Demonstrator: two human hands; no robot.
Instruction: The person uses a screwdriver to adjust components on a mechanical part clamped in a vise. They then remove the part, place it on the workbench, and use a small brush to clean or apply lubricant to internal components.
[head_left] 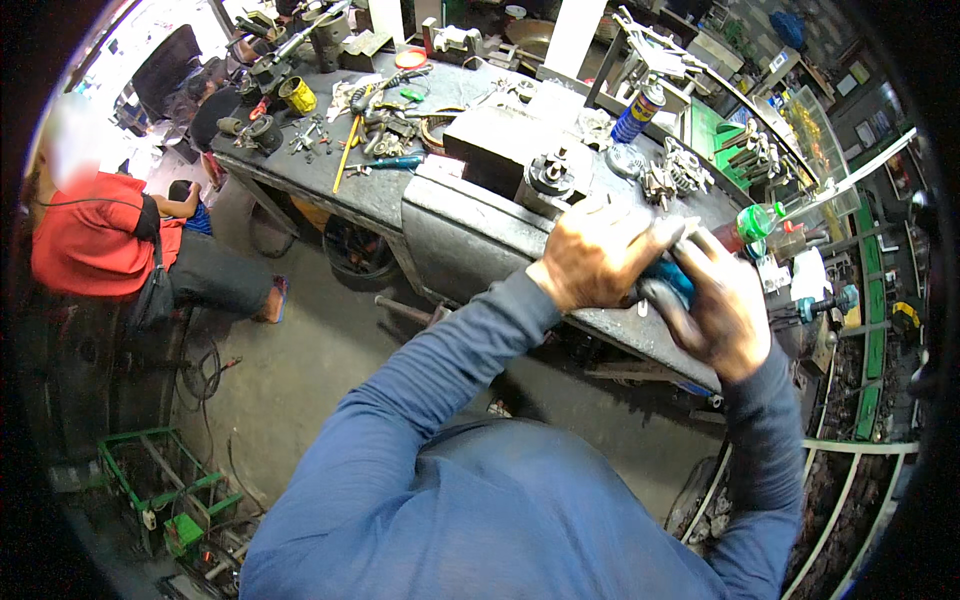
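My left hand (pixel 598 255) and my right hand (pixel 722 308) meet over the front edge of the workbench (pixel 480 235). The right hand's fingers curl round a teal-blue thing (pixel 672 279), mostly hidden, so its kind does not show. Closed against the right hand's fingers, my left hand hides whatever it holds. Just beyond the left hand stands a dark round metal part with an upright stub (pixel 550 175). Right of my right hand leans a bottle with a green top (pixel 757 222).
A blue spray can (pixel 638 112) stands farther back among metal parts. Screwdrivers, a yellow cup (pixel 297 95) and small parts cover the bench's left end. A person in a red top (pixel 95 235) sits at left. A green metal frame (pixel 165 485) stands on the floor.
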